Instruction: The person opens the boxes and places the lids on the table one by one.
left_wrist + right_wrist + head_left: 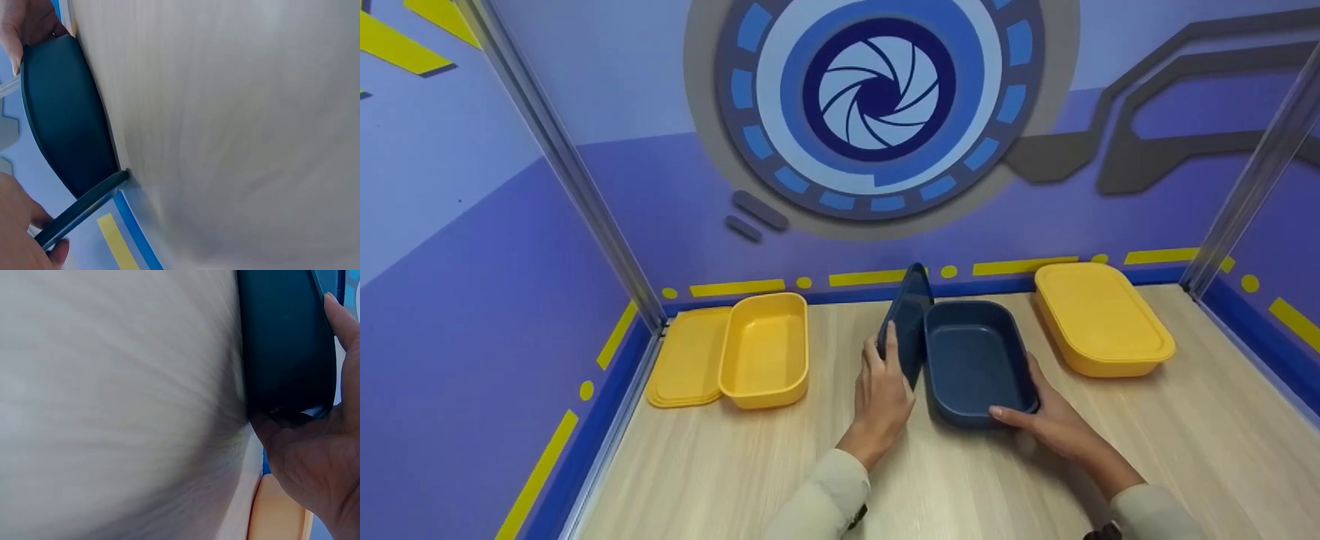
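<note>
A dark blue lunch box (pixel 975 367) without its lid sits on the table, its inside bare. My right hand (pixel 1057 420) holds it at the near right corner, thumb over the rim; the right wrist view shows the fingers (pixel 267 430) against its side. Just left of the box, the matching dark blue lid (pixel 911 322) stands tilted on edge. My left hand (pixel 883 394) grips that lid by its left edge. In the left wrist view the lid (pixel 84 208) is pinched between thumb and fingers, its lower edge at the tabletop beside the box (pixel 67 112).
An open yellow box (pixel 765 345) stands at the left, partly over a yellow lid (pixel 686 360) lying flat. At the right is a yellow box with its lid on (pixel 1102 315). Printed panels (pixel 660 202) wall the wooden table (pixel 720 472) at the back and sides.
</note>
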Motion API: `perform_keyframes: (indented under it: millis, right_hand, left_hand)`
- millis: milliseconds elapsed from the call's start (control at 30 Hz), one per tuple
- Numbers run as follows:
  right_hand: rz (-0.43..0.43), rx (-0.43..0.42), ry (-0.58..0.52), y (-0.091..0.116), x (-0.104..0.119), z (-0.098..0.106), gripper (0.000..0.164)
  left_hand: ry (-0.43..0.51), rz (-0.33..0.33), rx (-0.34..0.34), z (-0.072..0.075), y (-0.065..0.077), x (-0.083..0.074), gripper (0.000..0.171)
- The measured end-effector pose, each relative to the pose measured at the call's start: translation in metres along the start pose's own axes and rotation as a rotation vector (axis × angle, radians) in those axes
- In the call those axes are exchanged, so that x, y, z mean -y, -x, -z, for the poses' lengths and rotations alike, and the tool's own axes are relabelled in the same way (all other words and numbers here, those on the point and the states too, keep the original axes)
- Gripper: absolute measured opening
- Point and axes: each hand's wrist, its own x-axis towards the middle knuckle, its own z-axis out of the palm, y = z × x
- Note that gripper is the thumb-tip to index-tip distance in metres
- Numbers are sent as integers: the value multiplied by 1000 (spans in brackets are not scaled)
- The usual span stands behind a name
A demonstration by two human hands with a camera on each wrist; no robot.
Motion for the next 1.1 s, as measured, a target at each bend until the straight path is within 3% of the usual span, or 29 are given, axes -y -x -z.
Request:
perform_keyframes:
  millis: [133,267,500,633,800,967,1100]
  right_hand:
    - [3,1,0,0,1,1,128]
    - [22,-6,1,-2,1,1,127]
    - [40,-17,-7,-2,0,0,126]
    - [44,-14,-11,-2,-2,-1,125]
    - [27,-6,-6,-3,-3,-2,126]
    - [18,-3,-4,-3,-3,-2,126]
    - [8,3,4,-3,-2,-1,127]
  left_hand:
    - [-148,-7,-9,0,-2,9,78]
    - [-261,1,39,3,-1,17,84]
    - [-364,159,223,9,0,29,96]
    - [-384,264,321,7,5,36,98]
    - [-371,344,407,4,11,42,100]
    - [-365,384,464,6,12,46,97]
    - [-391,377,507,8,11,47,96]
